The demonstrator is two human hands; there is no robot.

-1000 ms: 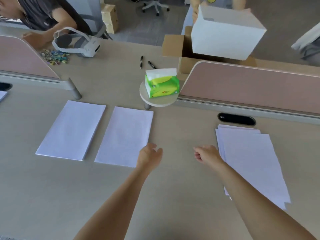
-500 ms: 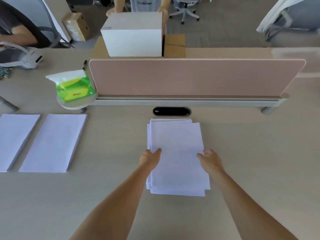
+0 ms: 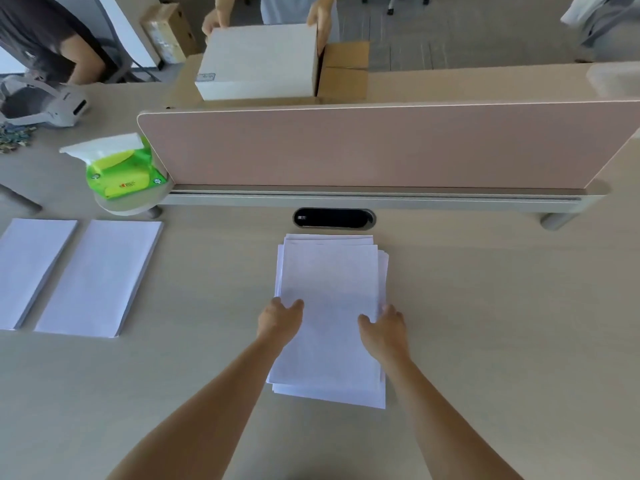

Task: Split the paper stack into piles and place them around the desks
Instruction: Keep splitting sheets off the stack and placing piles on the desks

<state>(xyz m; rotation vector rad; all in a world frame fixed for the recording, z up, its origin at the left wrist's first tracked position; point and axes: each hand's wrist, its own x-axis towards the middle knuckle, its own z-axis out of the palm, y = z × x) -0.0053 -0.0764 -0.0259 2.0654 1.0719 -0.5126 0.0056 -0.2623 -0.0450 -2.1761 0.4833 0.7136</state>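
Observation:
A loosely fanned white paper stack [image 3: 329, 271] lies on the beige desk [image 3: 502, 341] straight ahead of me. My left hand [image 3: 280, 320] holds the stack's left edge, thumb on the top sheet. On the opposite side, my right hand [image 3: 384, 330] grips the right edge, its thumb also on top. Two neat paper piles lie side by side at the left: one pile [image 3: 100, 275] nearer the middle and another pile [image 3: 27, 268] cut off by the frame edge.
A pink divider panel [image 3: 381, 147] stands behind the stack, with a black cable port [image 3: 334, 218] at its foot. A green tissue pack [image 3: 121, 171] sits on a round shelf at its left end. Beyond, another person holds a white box [image 3: 259, 60]. A headset [image 3: 45, 102] lies far left.
My view swung right from the two piles to the stack. Both hands moved onto the stack's sides and closed in on its edges.

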